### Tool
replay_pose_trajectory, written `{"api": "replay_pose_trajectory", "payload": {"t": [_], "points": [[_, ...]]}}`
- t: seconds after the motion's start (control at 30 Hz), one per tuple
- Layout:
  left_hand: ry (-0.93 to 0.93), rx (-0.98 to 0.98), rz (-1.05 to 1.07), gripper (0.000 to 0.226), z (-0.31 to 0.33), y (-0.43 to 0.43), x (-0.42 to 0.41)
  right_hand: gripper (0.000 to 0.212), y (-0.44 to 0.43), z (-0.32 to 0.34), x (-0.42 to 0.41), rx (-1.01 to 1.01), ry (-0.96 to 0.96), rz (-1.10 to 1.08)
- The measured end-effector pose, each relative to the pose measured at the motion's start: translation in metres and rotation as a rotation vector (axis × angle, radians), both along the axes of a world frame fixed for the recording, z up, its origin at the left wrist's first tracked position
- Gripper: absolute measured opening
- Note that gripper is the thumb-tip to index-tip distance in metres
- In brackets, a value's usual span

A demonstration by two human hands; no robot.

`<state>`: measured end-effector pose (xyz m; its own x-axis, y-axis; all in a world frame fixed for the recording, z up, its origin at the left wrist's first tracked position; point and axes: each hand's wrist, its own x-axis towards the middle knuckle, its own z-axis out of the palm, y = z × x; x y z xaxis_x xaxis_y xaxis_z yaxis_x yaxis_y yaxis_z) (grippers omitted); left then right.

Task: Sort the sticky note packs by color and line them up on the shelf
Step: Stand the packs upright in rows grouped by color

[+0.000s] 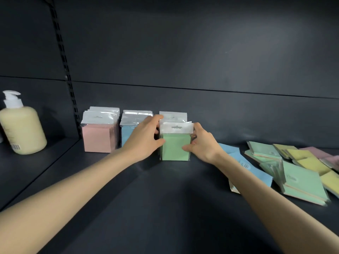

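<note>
Dark shelf (165,208) holds upright pink packs (98,138) and blue packs (126,134) left of the green pack (175,149). Loose packs (300,165) right of it lie unsorted, so roughly half remains. Both arms reach forward, left hand (145,138) and right hand (203,145) pinching the green pack's sides.

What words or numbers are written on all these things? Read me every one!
No text here is clear enough to read.
Pump bottle: a barcode and print low on its side, too blurred.
Flat blue pack: a round printed mark, too blurred.
Flat green pack: a small printed mark, too blurred.
Upright green pack, gripped by left hand and right hand: no readable print.
</note>
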<state>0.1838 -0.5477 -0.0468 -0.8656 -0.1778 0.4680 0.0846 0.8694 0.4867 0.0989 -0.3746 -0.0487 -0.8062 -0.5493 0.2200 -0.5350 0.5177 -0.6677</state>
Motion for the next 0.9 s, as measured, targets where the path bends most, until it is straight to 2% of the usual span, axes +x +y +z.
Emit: {"api": "replay_pose_trajectory", "payload": {"t": [0.13, 0.23, 0.37, 0.53, 0.57, 0.63, 0.73, 0.9], "points": [[0.063, -0.32, -0.007, 0.059, 0.015, -0.007, -0.016, 0.04, -0.008, -0.001, -0.012, -0.007, 0.004, -0.025], [0.019, -0.566, 0.004, 0.065, 0.017, -0.012, -0.027, 0.036, -0.014, -0.002, -0.02, -0.016, -0.001, -0.026], [-0.073, -0.616, 0.009, 0.069, 0.012, -0.017, -0.036, 0.043, -0.02, -0.007, -0.027, -0.025, 0.032, -0.029], [-0.059, -0.715, 0.016, 0.066, 0.008, -0.022, -0.04, 0.085, -0.012, -0.011, -0.031, 0.065, 0.017, -0.025], [-0.069, -0.715, 0.011, 0.071, 0.009, -0.022, -0.04, 0.086, -0.011, -0.012, -0.033, 0.086, 0.017, -0.013], [-0.099, -0.734, -0.012, 0.078, 0.01, -0.021, -0.042, 0.073, -0.011, -0.013, -0.034, 0.125, 0.01, 0.009], [-0.151, -0.79, -0.032, 0.072, 0.01, -0.021, -0.047, 0.058, -0.015, -0.015, -0.035, 0.186, 0.001, 0.01], [-0.179, -0.795, -0.047, 0.066, 0.012, -0.025, -0.05, 0.06, -0.019, -0.015, -0.037, 0.25, 0.022, 0.012]]}}
